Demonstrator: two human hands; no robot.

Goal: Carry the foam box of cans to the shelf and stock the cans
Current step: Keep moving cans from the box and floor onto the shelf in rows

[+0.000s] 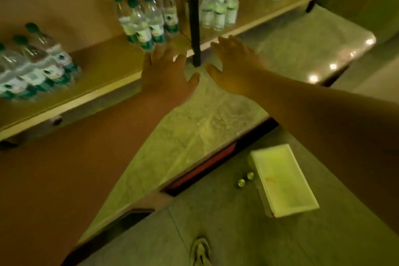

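At the bottom edge I am seeing the toe of a shoe (200, 251) standing on the tiled floor (226, 233). Just beyond it, to the right, the white foam box (287, 188) is lying on the floor with its open top facing up; I am seeing nothing inside it. Two small cans (245, 179) are standing on the floor just beside its left wall. A dark strip with a red band (207, 166) is crossing the floor between the box and the pale tiles ahead, which are lying open up to the shelf. Both bare arms are reaching forward and are well apart from the box. The left hand (167, 73) is hovering palm down at the shelf's (103, 84) front edge, fingers (159, 49) spread and holding nothing, next to a cluster of green-capped bottles (146, 17). The right hand (233, 65) is hovering likewise, fingers apart, just right of the black upright post (193, 13). Farther along the shelf, white-capped bottle packs (218, 6) are standing.
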